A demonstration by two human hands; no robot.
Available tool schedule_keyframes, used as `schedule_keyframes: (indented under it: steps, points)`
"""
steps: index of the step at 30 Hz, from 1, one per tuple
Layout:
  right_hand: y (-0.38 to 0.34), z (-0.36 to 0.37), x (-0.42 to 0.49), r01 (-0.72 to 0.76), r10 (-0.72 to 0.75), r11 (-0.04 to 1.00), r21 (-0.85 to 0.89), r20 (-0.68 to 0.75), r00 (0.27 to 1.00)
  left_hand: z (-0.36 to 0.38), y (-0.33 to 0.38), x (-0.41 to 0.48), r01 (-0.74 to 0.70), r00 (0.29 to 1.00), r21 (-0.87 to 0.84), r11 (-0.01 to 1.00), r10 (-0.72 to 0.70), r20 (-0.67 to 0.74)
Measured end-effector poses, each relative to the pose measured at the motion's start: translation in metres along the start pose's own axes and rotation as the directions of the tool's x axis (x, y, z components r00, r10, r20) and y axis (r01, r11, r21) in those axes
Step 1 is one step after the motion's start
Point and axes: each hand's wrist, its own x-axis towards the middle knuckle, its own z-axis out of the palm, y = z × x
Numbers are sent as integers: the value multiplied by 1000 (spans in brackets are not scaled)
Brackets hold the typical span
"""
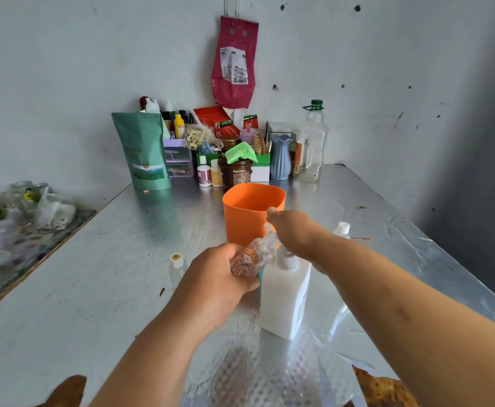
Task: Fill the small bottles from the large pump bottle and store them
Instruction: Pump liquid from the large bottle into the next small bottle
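The left grip point(217, 277) curls round a tilted small clear bottle point(249, 259) whose neck meets the right grip point(294, 230), fingers hidden, just above the white pump bottle point(284, 295).

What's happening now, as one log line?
step: filling | left hand: holds small sticker bottle by white pump bottle | right hand: over its pump

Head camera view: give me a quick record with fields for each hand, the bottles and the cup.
left hand: holds the sticker bottle, tilted, neck toward the pump
right hand: on top of the pump bottle; grip hidden
pump bottle: white, upright on the table
orange cup: upright, behind the hands
spare bottles: left capped bottle and right capped bottle, both standing on the table
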Motion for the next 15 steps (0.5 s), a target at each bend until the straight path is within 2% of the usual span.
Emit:
schedule_keyframes:
  steps: [3, 7, 13, 15]
  points:
    - [3, 6, 0, -17, 20, 998, -67, 43, 999, 3, -2, 0, 17, 1000, 6, 1000, -17, 13]
    - [6, 4, -4, 25, -23, 999, 46, -40, 999, 3, 1, -2, 21, 1000, 3, 1000, -21, 5]
    - [-5, -13, -16, 53, -57, 996, 75, 49, 997, -3, 7, -6, 5, 1000, 11, 1000, -5, -28]
    - [-7, -14, -17, 75, -77, 996, 51, 33, 997, -4, 8, -6, 3, 1000, 11, 1000, -3, -27]
